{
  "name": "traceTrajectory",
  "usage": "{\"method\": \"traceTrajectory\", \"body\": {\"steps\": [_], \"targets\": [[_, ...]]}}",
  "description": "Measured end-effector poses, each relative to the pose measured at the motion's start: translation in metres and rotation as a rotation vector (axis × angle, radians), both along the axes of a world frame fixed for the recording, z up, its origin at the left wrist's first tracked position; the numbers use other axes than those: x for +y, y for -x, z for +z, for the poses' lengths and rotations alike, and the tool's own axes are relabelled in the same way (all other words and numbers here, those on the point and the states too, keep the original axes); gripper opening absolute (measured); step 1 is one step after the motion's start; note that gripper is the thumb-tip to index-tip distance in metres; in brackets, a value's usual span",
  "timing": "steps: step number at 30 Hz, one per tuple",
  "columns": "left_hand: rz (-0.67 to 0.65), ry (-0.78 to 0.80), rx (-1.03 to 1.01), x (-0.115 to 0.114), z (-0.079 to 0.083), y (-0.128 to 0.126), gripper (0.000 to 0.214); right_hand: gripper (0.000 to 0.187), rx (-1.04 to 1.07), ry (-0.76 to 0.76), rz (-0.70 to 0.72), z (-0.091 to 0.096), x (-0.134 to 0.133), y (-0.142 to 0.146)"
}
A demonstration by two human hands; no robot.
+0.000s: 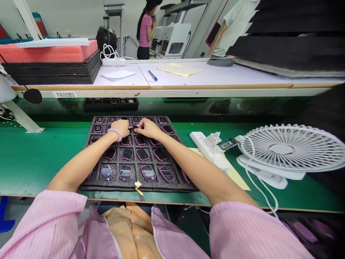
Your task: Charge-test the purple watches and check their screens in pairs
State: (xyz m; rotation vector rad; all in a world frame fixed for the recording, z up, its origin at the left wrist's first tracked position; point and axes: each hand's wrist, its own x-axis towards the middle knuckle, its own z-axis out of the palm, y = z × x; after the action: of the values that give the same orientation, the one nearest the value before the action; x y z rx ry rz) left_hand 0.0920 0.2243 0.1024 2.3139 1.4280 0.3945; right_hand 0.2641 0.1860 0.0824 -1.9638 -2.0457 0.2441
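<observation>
A black foam tray (107, 185) lies on the green bench in front of me, its compartments holding rows of dark-screened watch cases (127, 154) with purple frames. Over its second row from the back, my left hand (121, 127) is closed, its fingertips at a small watch case (136, 126) between the hands. From the other side my right hand (148, 128) pinches that same watch case. My fingers and the small size hide most of it. A yellow tape strip (138, 187) sticks to the tray's front edge.
Right of the tray are a white power strip (207, 149) and a white fan (291, 149) with a cable. A raised shelf (145, 87) spans the back, bearing foam stacks (64, 68), papers and a pen (152, 75). Beneath it sits another black tray (111, 105). People stand beyond.
</observation>
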Motion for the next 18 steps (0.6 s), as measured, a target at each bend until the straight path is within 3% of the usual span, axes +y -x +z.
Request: {"method": "traceTrajectory", "body": {"steps": [4,6,8,10,13,16,18], "targets": [[0.016,0.171,-0.269,-0.016,0.008,0.008,0.014,0.018,0.23,-0.095,-0.016,0.003,-0.002,-0.001],[0.016,0.311,-0.418,-0.027,0.011,0.012,0.008,0.022,0.624,-0.037,0.001,0.003,-0.004,0.001],[0.021,0.434,-0.551,-0.039,0.011,0.016,0.007,0.023,1.12,0.116,0.028,0.001,-0.009,0.005],[0.036,0.507,-0.65,-0.048,0.008,0.019,0.01,0.016,1.404,0.257,0.04,-0.002,-0.015,0.01],[0.084,0.525,-0.737,-0.054,0.0,0.022,0.016,0.008,1.511,0.358,0.049,-0.007,-0.024,0.016],[0.125,0.473,-0.778,-0.052,-0.008,0.025,0.021,0.021,1.641,0.438,0.121,-0.012,-0.03,0.017],[0.116,0.347,-0.752,-0.049,-0.011,0.028,0.024,0.031,1.695,0.458,0.202,-0.015,-0.032,0.015]]}}
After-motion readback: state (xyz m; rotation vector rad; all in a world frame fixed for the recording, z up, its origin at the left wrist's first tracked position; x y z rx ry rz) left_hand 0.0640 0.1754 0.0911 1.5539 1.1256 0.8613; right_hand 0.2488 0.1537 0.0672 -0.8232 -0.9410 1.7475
